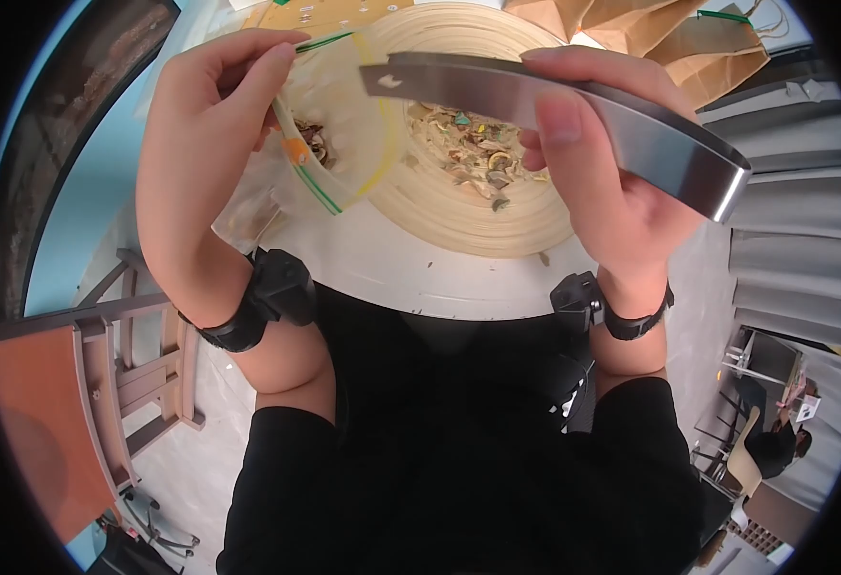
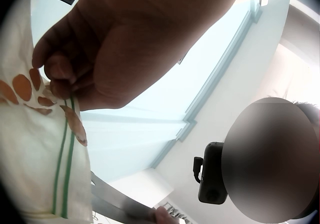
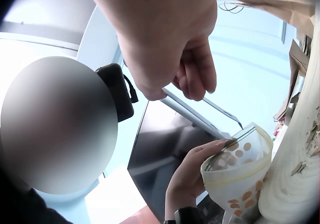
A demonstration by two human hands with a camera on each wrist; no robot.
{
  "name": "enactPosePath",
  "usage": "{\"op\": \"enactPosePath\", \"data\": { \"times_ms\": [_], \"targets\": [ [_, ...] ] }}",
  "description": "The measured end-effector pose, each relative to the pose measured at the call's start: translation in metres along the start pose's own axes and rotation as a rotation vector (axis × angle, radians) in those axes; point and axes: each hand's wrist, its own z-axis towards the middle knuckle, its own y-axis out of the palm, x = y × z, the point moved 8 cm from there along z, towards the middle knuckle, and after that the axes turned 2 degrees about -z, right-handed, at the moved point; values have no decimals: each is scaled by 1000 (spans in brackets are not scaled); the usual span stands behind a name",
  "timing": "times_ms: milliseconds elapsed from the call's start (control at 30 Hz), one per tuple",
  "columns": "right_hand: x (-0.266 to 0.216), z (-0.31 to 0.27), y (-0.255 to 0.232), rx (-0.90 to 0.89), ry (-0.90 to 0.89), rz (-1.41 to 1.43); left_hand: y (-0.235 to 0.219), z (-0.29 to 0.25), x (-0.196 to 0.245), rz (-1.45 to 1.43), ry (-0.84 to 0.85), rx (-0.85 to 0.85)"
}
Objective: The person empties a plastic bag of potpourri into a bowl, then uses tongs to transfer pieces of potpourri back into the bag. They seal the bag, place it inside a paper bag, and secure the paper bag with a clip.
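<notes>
My left hand (image 1: 195, 134) pinches the upper edge of a translucent zip bag (image 1: 358, 158), its mouth spread apart. Green zip strips run along the opening, and the left wrist view shows orange dots on the bag's side (image 2: 35, 154). Dark dried pieces (image 1: 313, 142) lie inside it. My right hand (image 1: 622, 153) grips a pair of metal tongs (image 1: 468, 84), thumb along one arm and the bend toward the right. The tongs' tips reach over the bag's right side in the head view. Below them, a round wooden tray (image 1: 468, 235) bears mixed dried bits (image 1: 483, 168).
The tray stands on a white table (image 1: 392, 264) with a few stray crumbs near its front edge. Brown paper bags (image 1: 708, 57) are at the back right. A wooden chair (image 1: 143, 374) stands at the left, and another person (image 1: 775, 446) sits far off at right.
</notes>
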Motion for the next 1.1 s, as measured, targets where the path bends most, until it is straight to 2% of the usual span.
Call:
{"op": "enactPosePath", "data": {
  "times_ms": [100,133,233,433,533,633,867,1000,1100],
  "targets": [
    [18,-3,-6,-50,135,9,-2,0,-3,-11,5,1],
    [32,-8,-13,-69,214,-74,-3,0,-4,-9,17,9],
    [46,-17,-27,-123,134,-198,-4,0,-4,-12,12,15],
    [61,-33,-24,-284,247,-246,2,1,-2,-5,6,-4],
    [61,-32,-25,-269,243,-278,1,0,-2,-6,0,-2],
    [71,-36,-29,-248,326,-245,2,1,-2,1,1,-7],
    [63,-20,-36,-96,253,-124,5,3,0,6,-5,-10],
    [38,-2,-24,55,141,102,6,4,-2,5,-25,-2],
    [16,5,-5,-79,4,120,6,4,-2,-3,-32,-3]
  ]
}}
